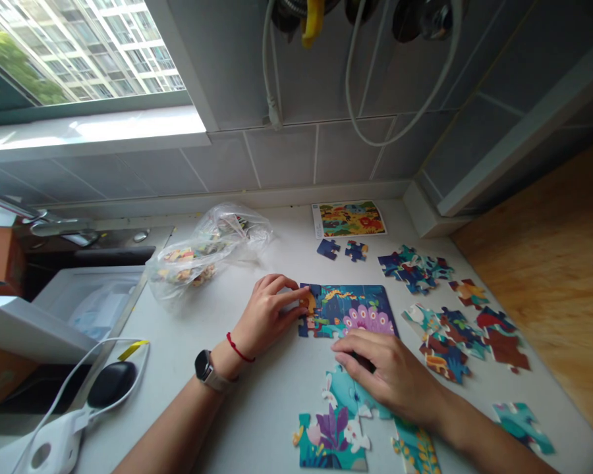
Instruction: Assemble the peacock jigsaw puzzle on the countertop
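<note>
My left hand, with a red string and a watch on its wrist, has its fingertips on a puzzle piece at the left edge of a joined puzzle section. That section is dark blue with a purple scalloped shape. Resting over its lower edge is my right hand, fingers bent and the thumb slightly apart; nothing shows in its grasp. Below the right hand lies a teal joined section with a purple plant and white rabbits, partly covered by the hand. A yellow-leaf piece lies partly under my right forearm.
Loose puzzle pieces lie in overlapping groups at the right, and two blue pieces near a picture card. A clear plastic bag of pieces is at the back left. A sink, boxes and a white cable border the left.
</note>
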The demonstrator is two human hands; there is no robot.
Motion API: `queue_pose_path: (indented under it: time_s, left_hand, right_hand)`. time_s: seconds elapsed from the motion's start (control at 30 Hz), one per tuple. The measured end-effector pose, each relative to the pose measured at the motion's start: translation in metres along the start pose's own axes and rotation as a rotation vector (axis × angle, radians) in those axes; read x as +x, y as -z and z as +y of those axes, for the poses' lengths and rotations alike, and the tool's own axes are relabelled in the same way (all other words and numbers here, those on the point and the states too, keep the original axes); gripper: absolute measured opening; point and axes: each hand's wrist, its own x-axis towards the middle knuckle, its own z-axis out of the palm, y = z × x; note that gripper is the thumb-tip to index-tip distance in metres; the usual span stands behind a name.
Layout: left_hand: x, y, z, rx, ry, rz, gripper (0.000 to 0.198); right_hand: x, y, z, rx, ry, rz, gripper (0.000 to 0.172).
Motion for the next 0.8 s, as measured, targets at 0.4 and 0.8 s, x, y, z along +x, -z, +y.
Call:
queue_pose_path:
  time_s: [0.4, 0.8]
  left_hand:
    - [-0.0011, 0.0014, 0.0011, 0.072, -0.031, -0.035, 0.027]
    - [-0.0007, 0.0015, 0.0066, 0.083, -0.023, -0.021, 0.028]
  right_hand:
    - [0.0005, -0.0003, -0.0021, -0.037, 0.011, 0.004, 0.022]
    - [0.0002, 0.0002, -0.0032, -0.049, 0.009, 0.004, 0.024]
